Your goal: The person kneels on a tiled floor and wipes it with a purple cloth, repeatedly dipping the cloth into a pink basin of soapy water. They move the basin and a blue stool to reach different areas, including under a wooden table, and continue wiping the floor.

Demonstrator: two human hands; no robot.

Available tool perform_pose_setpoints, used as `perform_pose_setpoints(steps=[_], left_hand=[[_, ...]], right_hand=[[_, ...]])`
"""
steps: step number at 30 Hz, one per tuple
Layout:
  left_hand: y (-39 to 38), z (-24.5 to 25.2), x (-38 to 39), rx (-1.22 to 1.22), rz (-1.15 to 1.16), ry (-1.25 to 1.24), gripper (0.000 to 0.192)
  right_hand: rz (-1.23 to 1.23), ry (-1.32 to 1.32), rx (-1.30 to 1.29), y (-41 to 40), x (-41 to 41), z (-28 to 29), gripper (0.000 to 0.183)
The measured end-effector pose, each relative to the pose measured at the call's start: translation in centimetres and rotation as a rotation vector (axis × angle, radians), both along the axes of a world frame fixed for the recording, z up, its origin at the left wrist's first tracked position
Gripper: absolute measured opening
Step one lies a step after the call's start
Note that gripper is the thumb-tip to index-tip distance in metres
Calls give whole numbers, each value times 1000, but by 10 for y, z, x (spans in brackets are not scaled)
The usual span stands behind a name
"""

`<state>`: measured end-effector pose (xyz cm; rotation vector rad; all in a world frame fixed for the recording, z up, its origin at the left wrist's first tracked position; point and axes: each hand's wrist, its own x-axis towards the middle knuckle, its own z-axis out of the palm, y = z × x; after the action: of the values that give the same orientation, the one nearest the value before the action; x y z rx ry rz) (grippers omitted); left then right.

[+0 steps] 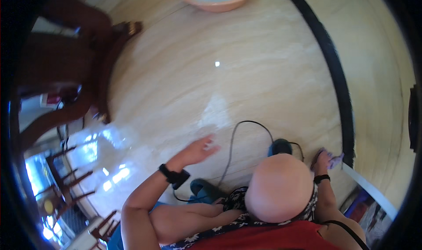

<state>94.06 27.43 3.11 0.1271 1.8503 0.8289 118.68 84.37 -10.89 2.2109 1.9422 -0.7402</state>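
Note:
My left hand (198, 150) hangs in the air over the glossy marble-look floor (184, 85), its fingers apart with nothing in them. A black band with a small device (179, 178) is on that wrist. Low at the right, beside the black floor strip (343, 101), my right hand (324, 161) is closed on a purplish cloth (335, 161). The cloth's folds stick out on both sides of the fingers. My bent bare knee (282, 187) lies between the hands.
An orange basin (219, 6) with a pale content stands at the top. Carved dark wooden furniture (105, 68) is at the left, with wooden chairs (62, 184) below it. A black cable (232, 141) loops over the floor by my dark sandals (206, 189).

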Motion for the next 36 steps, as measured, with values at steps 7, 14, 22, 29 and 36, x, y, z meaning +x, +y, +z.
perform_pose_setpoints(steps=[7,14,22,29,36], left_hand=[[9,24,77,191,-475,-241,79],[9,78,50,152,-651,-181,65],[-59,89,46,66,-430,-313,62],[-91,82,43,105,34,-364,59],[-105,69,69,133,-40,-137,55]], right_hand=[[1253,1,411,-199,-288,28,65],[2322,518,88,-397,-251,30,42],[2478,500,-878,-373,-233,140,34],[1820,208,404,-287,-456,13,62],[2287,201,167,-511,-457,64,73]])
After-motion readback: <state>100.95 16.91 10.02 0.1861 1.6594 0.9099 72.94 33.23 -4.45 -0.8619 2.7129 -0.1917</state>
